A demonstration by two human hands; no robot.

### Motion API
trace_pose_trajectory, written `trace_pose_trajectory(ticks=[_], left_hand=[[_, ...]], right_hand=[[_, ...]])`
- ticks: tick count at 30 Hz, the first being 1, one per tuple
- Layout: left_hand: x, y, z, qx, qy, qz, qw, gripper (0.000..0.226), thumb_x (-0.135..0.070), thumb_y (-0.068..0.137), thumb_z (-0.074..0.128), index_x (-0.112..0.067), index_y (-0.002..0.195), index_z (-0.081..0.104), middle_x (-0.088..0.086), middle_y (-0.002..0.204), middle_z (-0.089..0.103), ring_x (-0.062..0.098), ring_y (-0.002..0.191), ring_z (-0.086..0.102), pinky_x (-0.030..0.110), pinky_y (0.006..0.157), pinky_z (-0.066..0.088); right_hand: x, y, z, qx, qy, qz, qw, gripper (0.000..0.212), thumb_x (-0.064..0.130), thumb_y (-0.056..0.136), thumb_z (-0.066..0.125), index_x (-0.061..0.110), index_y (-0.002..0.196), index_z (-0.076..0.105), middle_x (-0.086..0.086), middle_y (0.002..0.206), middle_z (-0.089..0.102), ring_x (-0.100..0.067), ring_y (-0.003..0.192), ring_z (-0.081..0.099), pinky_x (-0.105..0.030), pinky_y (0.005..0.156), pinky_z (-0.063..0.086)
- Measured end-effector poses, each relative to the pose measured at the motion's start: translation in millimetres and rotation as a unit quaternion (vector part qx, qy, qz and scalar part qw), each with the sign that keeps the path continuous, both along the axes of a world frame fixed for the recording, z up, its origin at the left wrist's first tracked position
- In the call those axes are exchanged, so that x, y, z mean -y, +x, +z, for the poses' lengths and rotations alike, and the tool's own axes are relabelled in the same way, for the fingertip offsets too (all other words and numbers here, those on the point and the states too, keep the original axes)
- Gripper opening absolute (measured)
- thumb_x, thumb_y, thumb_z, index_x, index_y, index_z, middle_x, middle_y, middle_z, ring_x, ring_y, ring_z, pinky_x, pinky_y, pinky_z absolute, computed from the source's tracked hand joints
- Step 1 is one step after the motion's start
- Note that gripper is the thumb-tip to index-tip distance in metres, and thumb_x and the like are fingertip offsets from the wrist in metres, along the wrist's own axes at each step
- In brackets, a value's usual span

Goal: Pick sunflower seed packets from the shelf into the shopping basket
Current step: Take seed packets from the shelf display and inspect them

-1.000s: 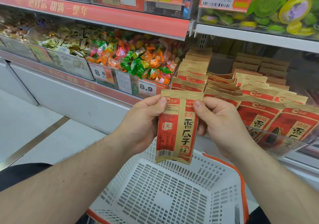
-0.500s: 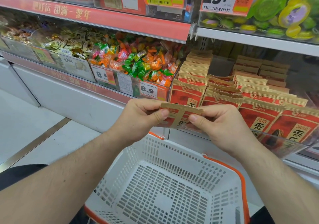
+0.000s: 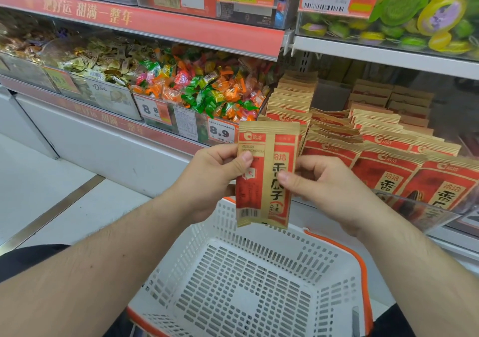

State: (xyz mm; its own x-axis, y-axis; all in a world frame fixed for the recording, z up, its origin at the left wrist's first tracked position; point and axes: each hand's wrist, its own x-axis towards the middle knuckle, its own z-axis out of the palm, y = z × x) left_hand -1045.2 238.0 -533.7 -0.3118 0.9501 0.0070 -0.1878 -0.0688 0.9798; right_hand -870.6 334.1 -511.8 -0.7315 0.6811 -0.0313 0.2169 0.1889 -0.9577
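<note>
A red and tan sunflower seed packet [image 3: 267, 176] stands upright in front of me, its back side with a barcode facing me. My left hand [image 3: 210, 176] pinches its left edge with the thumb on the face. My right hand [image 3: 324, 188] pinches its right edge. The packet hangs above the far rim of the white shopping basket [image 3: 334, 292] with orange trim, which holds nothing visible. Several more seed packets [image 3: 388, 160] stand in rows on the shelf just right of my hands.
A bin of colourful wrapped candies [image 3: 207, 90] sits on the shelf to the left, with price tags [image 3: 221, 133] on its front. A clear plastic guard [image 3: 420, 212] fronts the packet rows. An upper shelf [image 3: 388, 54] carries green and yellow sweets. White floor lies at left.
The packet was tipped flat between both hands half a second ago; now it is upright again and held higher. The view has shifted closer to the shelf.
</note>
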Motion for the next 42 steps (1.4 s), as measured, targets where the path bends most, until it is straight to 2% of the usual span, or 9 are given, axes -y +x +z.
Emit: trace_pose_trajectory(ticks=[3, 6, 11, 17, 23, 33, 37, 40, 42], left_hand=[[-0.3, 1.1, 3.2, 0.038, -0.001, 0.001, 0.999, 0.032, -0.029, 0.082, 0.059, -0.012, 0.106, 0.071, 0.010, 0.101, 0.075, 0.023, 0.088, 0.071, 0.042, 0.072, 0.063], [2.1, 0.3, 4.4, 0.034, -0.007, -0.027, 0.999, 0.035, -0.029, 0.081, 0.060, -0.014, 0.112, 0.068, 0.009, 0.103, 0.075, 0.022, 0.088, 0.072, 0.041, 0.071, 0.062], [3.9, -0.1, 5.5, 0.033, -0.026, -0.055, 0.998, 0.041, -0.023, 0.079, 0.063, -0.015, 0.119, 0.065, 0.008, 0.106, 0.075, 0.022, 0.089, 0.074, 0.037, 0.067, 0.061], [3.7, -2.6, 10.0, 0.050, -0.033, -0.042, 0.997, 0.043, -0.028, 0.083, 0.061, -0.009, 0.122, 0.062, 0.013, 0.109, 0.074, 0.025, 0.088, 0.072, 0.041, 0.067, 0.062], [8.9, -9.6, 12.5, 0.067, -0.066, -0.143, 0.985, 0.053, -0.020, 0.083, 0.060, -0.007, 0.134, 0.053, 0.022, 0.123, 0.067, 0.031, 0.093, 0.073, 0.042, 0.067, 0.063], [8.2, -13.4, 15.3, 0.092, -0.070, -0.153, 0.982, 0.051, -0.021, 0.085, 0.059, -0.004, 0.134, 0.055, 0.025, 0.121, 0.066, 0.029, 0.087, 0.074, 0.039, 0.064, 0.063], [7.3, -7.2, 12.6, -0.009, -0.074, -0.095, 0.993, 0.041, -0.016, 0.092, 0.061, -0.007, 0.132, 0.055, 0.016, 0.122, 0.069, 0.026, 0.095, 0.073, 0.039, 0.076, 0.063], [5.2, 1.6, 8.4, -0.100, -0.051, -0.036, 0.993, 0.036, -0.009, 0.093, 0.063, -0.019, 0.127, 0.056, -0.003, 0.113, 0.074, 0.020, 0.105, 0.070, 0.038, 0.087, 0.059], [5.1, 6.9, 8.8, -0.100, -0.044, -0.018, 0.994, 0.045, -0.022, 0.083, 0.073, -0.025, 0.124, 0.054, -0.010, 0.106, 0.075, 0.013, 0.101, 0.071, 0.030, 0.081, 0.059]], right_hand=[[0.7, -0.4, -1.6, 0.012, -0.007, 0.001, 1.000, 0.014, 0.015, 0.093, 0.063, 0.015, 0.101, 0.074, 0.001, 0.096, 0.078, -0.015, 0.091, 0.074, -0.034, 0.084, 0.058], [1.2, -1.0, 0.4, -0.006, -0.020, -0.017, 1.000, 0.015, 0.013, 0.095, 0.060, 0.011, 0.097, 0.075, -0.004, 0.091, 0.078, -0.023, 0.086, 0.075, -0.043, 0.080, 0.059], [0.2, -1.0, -0.5, -0.031, -0.074, -0.014, 0.997, 0.018, 0.016, 0.092, 0.059, 0.007, 0.101, 0.072, -0.009, 0.093, 0.077, -0.025, 0.086, 0.075, -0.039, 0.075, 0.059], [0.6, 6.0, 1.7, -0.004, -0.117, 0.076, 0.990, 0.037, 0.017, 0.078, 0.065, 0.009, 0.113, 0.065, -0.012, 0.099, 0.076, -0.025, 0.087, 0.074, -0.032, 0.068, 0.061], [0.0, 5.6, 4.1, -0.040, -0.177, 0.065, 0.981, 0.040, 0.017, 0.074, 0.065, 0.004, 0.113, 0.064, -0.018, 0.097, 0.075, -0.023, 0.076, 0.074, -0.031, 0.061, 0.060], [3.2, 3.0, 4.9, -0.074, -0.266, 0.064, 0.959, 0.044, 0.013, 0.071, 0.065, 0.004, 0.114, 0.064, -0.018, 0.095, 0.074, -0.024, 0.074, 0.074, -0.032, 0.058, 0.062], [6.7, 0.3, 3.0, -0.027, -0.158, 0.037, 0.986, 0.031, 0.008, 0.081, 0.068, 0.011, 0.112, 0.063, -0.009, 0.091, 0.077, -0.019, 0.073, 0.074, -0.029, 0.052, 0.059], [7.2, -5.1, -6.7, 0.080, 0.072, -0.011, 0.994, 0.032, 0.014, 0.085, 0.075, 0.027, 0.112, 0.064, 0.006, 0.093, 0.076, -0.011, 0.083, 0.073, -0.034, 0.069, 0.060], [12.3, -9.2, -9.3, 0.110, 0.149, -0.022, 0.982, 0.034, 0.022, 0.082, 0.078, 0.034, 0.111, 0.064, 0.011, 0.093, 0.074, -0.004, 0.079, 0.071, -0.034, 0.074, 0.060]])
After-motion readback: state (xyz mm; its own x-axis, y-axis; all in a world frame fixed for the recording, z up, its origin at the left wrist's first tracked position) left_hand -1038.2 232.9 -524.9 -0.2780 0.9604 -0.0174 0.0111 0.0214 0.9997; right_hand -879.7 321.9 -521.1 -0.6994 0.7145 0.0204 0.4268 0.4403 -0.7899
